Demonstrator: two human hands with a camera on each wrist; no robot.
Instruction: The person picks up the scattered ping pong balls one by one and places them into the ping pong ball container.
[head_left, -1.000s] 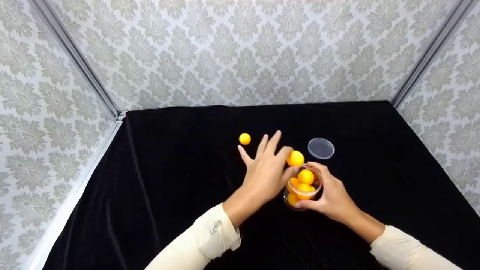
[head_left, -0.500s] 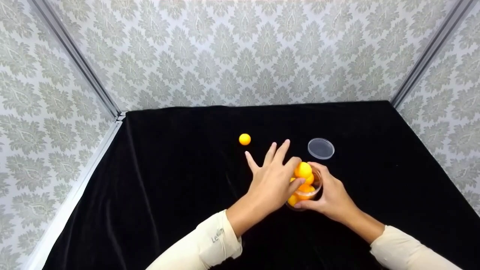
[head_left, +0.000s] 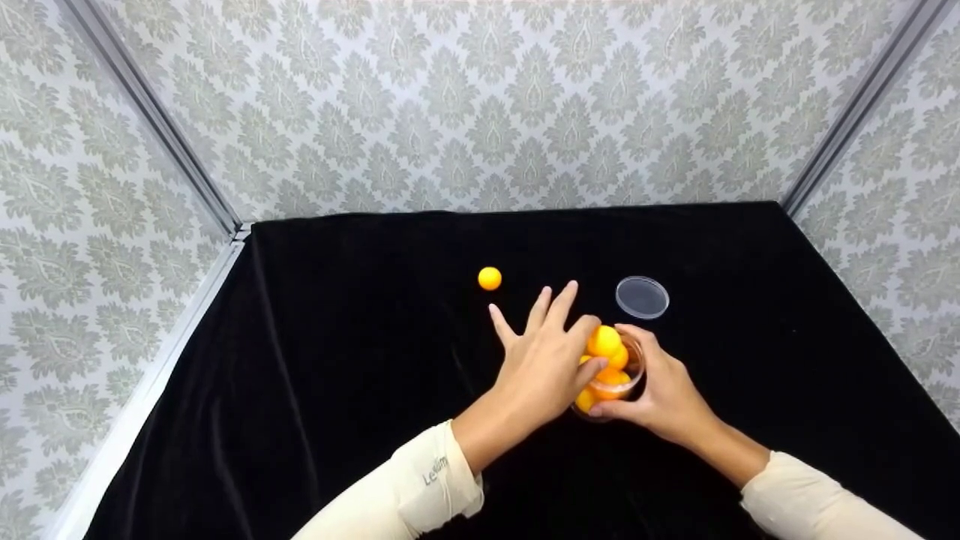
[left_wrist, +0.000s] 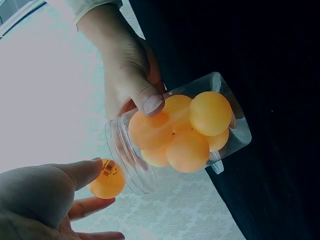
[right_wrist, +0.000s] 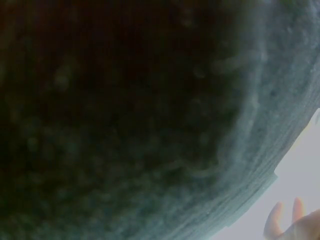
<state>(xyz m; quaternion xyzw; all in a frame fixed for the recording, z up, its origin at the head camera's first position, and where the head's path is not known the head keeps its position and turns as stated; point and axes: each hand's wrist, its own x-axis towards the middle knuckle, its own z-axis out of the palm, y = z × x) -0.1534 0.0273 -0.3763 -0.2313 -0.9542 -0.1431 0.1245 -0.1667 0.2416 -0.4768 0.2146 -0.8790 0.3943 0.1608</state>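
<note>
My left hand (head_left: pixel 538 369) pinches an orange ping-pong ball (left_wrist: pixel 107 181) between thumb and forefinger, its other fingers spread. The ball, printed with dark marks, is right at the mouth of a clear plastic jar (left_wrist: pixel 242 131). Several more orange balls (left_wrist: pixel 188 151) lie inside the jar. My right hand (head_left: pixel 670 391) grips the jar's side, thumb toward the front. In the head view, the left hand hides part of the jar. A dark blur fills most of the right wrist view, with fingers (right_wrist: pixel 300 229) at the lower right corner.
One loose orange ball (head_left: pixel 490 279) lies on the black cloth (head_left: pixel 360 315) beyond my left hand. A round clear lid (head_left: pixel 643 298) rests flat behind the jar. Patterned wall panels (head_left: pixel 495 112) enclose the table's back and sides.
My left hand has moved right and toward me, bringing the pinched ball from beside the jar to its mouth. In the last half second it has barely shifted. The right hand stays put.
</note>
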